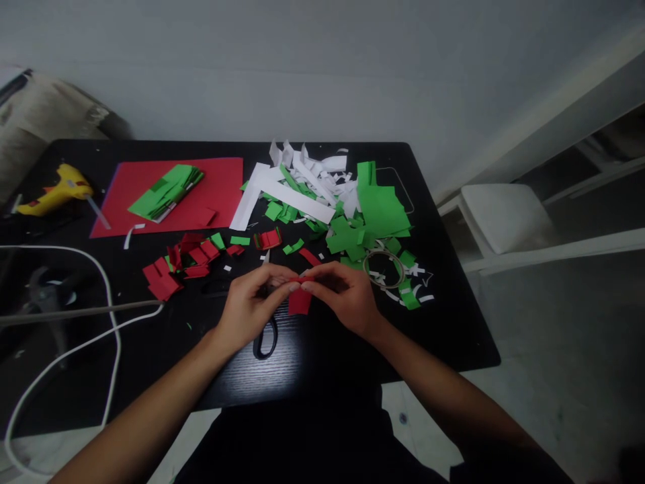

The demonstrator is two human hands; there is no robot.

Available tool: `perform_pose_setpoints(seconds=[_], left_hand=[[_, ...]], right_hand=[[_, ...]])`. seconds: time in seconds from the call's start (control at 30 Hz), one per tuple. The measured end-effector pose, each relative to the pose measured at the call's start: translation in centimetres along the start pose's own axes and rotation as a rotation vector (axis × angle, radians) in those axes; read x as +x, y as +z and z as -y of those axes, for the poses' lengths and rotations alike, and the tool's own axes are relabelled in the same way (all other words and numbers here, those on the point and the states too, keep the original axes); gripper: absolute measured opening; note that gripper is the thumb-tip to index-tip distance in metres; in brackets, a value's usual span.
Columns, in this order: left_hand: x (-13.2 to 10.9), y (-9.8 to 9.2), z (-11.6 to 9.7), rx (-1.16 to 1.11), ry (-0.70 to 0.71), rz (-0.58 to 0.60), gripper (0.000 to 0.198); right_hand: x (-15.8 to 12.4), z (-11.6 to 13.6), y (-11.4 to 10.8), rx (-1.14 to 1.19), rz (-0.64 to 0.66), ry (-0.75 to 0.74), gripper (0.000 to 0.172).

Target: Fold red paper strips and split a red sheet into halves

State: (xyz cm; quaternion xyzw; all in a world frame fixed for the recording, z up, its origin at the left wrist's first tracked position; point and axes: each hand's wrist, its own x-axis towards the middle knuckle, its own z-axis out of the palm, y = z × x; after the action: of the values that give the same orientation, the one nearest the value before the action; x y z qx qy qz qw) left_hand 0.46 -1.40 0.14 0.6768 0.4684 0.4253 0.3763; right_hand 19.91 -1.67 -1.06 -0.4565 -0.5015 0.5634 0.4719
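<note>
A small red paper strip (299,302) hangs between my two hands above the black table. My left hand (256,296) pinches its upper edge from the left. From the right, my right hand (342,292) pinches the same edge, the thumbs almost meeting. Fingers cover the top of the strip, so its fold cannot be made out. Black-handled scissors (273,339) lie under my left hand, partly hidden by it. Beyond the hands lie a folded red and green paper piece (268,239) and a narrow red strip (310,257).
Red folded pieces (161,277) lie to the left. Farther back are a red sheet (222,181) with a green paper stack (166,191), a yellow glue gun (60,190) and white scraps (322,168). Green paper (385,210) and a ring (383,269) sit right. A white cable (113,323) loops left.
</note>
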Motion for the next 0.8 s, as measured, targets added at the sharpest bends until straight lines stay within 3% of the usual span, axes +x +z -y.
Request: perform_pose_setpoints(seconds=[0.2,0.5,0.67,0.8], left_hand=[[0.1,-0.2,-0.1,0.059,0.07,-0.059,0.009],[-0.1,-0.3,-0.1,0.079,0.237,-0.11,0.009],[-0.3,-0.4,0.1,0.086,0.287,-0.154,0.015],[-0.3,-0.4,-0.2,0.073,0.305,-0.149,0.017]], right_hand=[[0.1,0.2,0.0,-0.064,-0.107,-0.063,0.033],[-0.4,0.7,0.2,0.005,-0.037,-0.056,0.027],[-0.3,1.2,0.2,-0.046,-0.096,-0.118,0.024],[-0.5,1.7,0.3,-0.034,-0.071,-0.084,0.027]])
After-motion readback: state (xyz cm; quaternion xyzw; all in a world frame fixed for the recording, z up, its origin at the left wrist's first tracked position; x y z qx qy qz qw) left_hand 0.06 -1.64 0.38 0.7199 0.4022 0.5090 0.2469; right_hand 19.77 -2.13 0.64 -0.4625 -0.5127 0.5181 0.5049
